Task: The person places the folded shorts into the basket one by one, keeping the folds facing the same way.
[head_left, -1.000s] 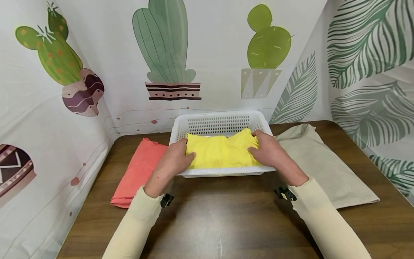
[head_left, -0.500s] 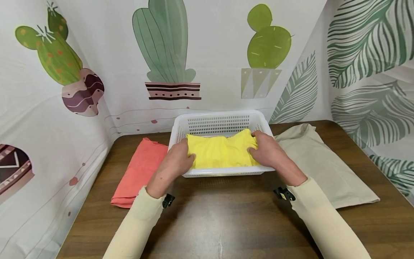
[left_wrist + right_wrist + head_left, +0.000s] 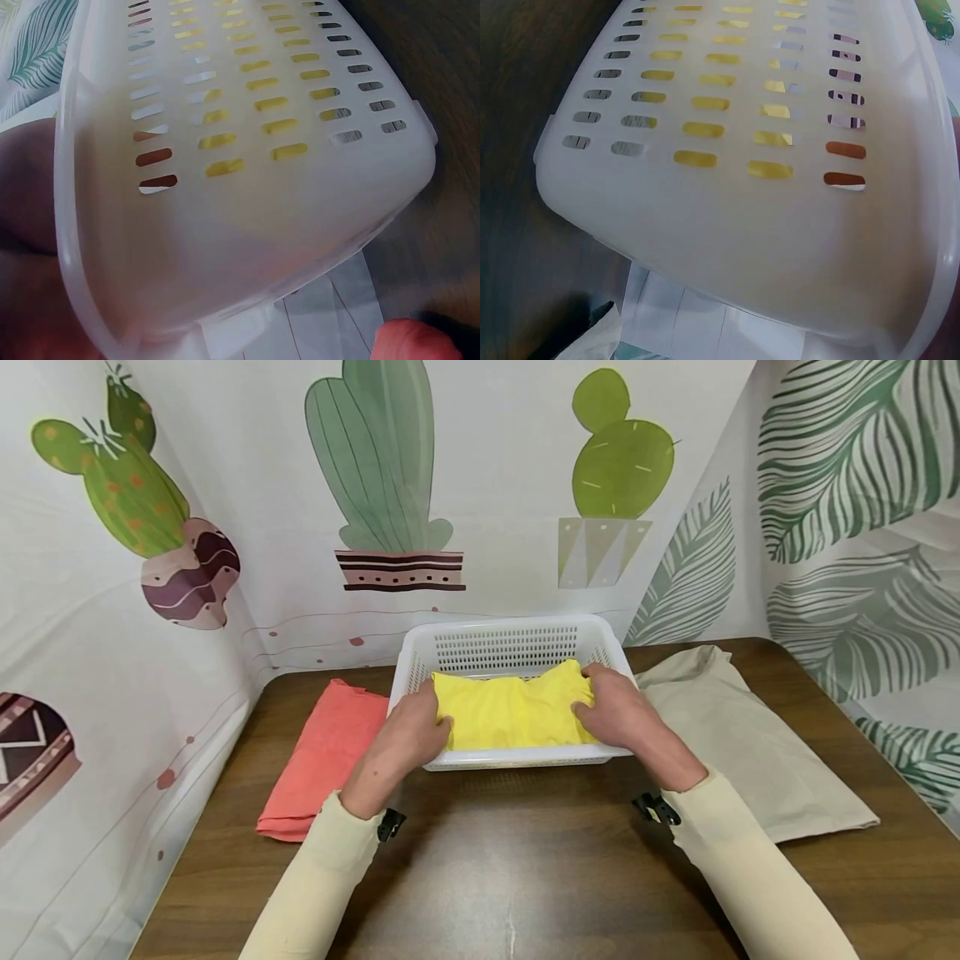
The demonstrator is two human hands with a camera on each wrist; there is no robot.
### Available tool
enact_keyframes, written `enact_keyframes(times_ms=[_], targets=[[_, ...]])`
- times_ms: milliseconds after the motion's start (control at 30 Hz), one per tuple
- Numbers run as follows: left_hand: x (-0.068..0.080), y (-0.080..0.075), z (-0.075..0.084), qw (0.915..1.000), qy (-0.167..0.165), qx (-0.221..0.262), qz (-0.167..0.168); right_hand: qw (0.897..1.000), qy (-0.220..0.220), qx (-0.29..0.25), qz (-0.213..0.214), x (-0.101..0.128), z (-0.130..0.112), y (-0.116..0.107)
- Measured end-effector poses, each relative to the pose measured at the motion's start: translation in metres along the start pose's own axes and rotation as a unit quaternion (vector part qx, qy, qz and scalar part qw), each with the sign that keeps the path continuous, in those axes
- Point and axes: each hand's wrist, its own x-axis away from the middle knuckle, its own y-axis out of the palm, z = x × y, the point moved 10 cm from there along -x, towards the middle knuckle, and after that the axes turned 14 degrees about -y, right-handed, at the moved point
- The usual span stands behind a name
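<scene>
A folded yellow cloth (image 3: 513, 714) lies inside a white slotted basket (image 3: 510, 625) at the middle of the table. My left hand (image 3: 408, 735) grips the cloth's left edge with the thumb on top. At the cloth's right edge my right hand (image 3: 615, 714) holds it the same way. Both hands reach over the basket's front rim. The left wrist view is filled by the basket's outer wall (image 3: 247, 150), with the yellow cloth (image 3: 225, 166) showing through the slots. The right wrist view shows another wall of the basket (image 3: 727, 195) and the yellow cloth (image 3: 695, 158) behind it.
A folded coral cloth (image 3: 322, 756) lies left of the basket and a flat beige cloth (image 3: 742, 743) lies to its right. The dark wooden table (image 3: 510, 860) is walled by printed cactus and leaf curtains on three sides.
Almost nothing: both hands stay on the yellow cloth in the basket, the right hand edging slightly left.
</scene>
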Motion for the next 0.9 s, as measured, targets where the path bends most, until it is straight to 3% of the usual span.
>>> enact_keyframes(times_ms=[267, 900], targets=[[0.0006, 0.0016, 0.0027, 1.0000, 0.008, -0.001, -0.002, 1.000, -0.002, 0.000, -0.003, 0.0002, -0.0005, 0.0006], [0.0013, 0.0062, 0.0013, 0.9999, -0.009, -0.007, -0.006, 1.000, -0.003, 0.012, -0.018, -0.0005, -0.0003, 0.0040]])
